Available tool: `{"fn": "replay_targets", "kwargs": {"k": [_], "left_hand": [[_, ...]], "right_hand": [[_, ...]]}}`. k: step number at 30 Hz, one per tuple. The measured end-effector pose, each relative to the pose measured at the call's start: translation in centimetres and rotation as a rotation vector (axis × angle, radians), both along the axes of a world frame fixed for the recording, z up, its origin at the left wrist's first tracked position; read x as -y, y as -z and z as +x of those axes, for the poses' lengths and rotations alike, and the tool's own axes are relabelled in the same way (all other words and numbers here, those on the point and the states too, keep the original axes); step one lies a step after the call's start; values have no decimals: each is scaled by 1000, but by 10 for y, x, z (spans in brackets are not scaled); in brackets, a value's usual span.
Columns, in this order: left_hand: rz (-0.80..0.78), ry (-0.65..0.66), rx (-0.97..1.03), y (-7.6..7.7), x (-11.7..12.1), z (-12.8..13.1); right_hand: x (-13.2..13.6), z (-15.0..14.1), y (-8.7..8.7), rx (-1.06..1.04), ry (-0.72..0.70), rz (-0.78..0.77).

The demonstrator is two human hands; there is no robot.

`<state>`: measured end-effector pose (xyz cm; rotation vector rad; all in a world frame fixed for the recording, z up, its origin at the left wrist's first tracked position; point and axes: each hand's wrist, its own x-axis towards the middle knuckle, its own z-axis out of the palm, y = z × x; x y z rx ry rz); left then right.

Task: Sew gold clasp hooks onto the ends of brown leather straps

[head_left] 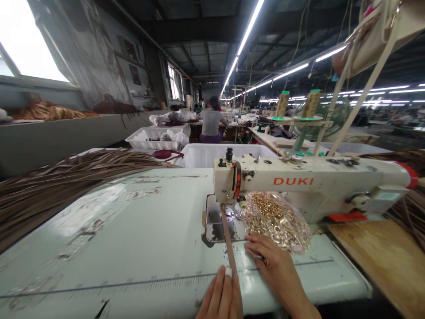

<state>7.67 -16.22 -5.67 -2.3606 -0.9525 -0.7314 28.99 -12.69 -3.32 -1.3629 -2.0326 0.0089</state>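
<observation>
A narrow brown strap (pixel 229 241) runs from under the presser foot of the white sewing machine (pixel 262 177) toward me. My left hand (pixel 222 296) is closed on its near end at the table's front, with a white wrap around one fingertip. To the right of the strap, my right hand (pixel 270 259) rests on the table with its fingers spread and slightly bent, holding nothing that I can see. Just beyond it, a clear plastic bag of gold-coloured metal hardware (pixel 277 219) lies against the machine. The strap's far end is hidden under the machine head.
A big heap of brown straps (pixel 66 181) covers the table's left side. Behind the machine stands a white plastic bin (pixel 206 153). A wooden board (pixel 378 252) is at the right, below thread cones (pixel 282 104) on a stand. A seated person (pixel 212 122) works farther back.
</observation>
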Motion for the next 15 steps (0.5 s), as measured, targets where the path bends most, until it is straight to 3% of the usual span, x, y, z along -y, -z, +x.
{"fn": "replay_targets", "kwargs": {"k": [3,6,9,15], "left_hand": [[-331,84,-124,-21,4,-9],[-502,95,-160,-39,2,-14],[-534,133,-166,-48,-3,-15],[-512,142,-170,-49,-4,-16]], "right_hand": [[2,-1,-2,-47,2,-12],[2,-2,-2,-66,8,-40],[2,-2,-3,-77,12,-47],[3,-2,-6,-80,7,-60]]}}
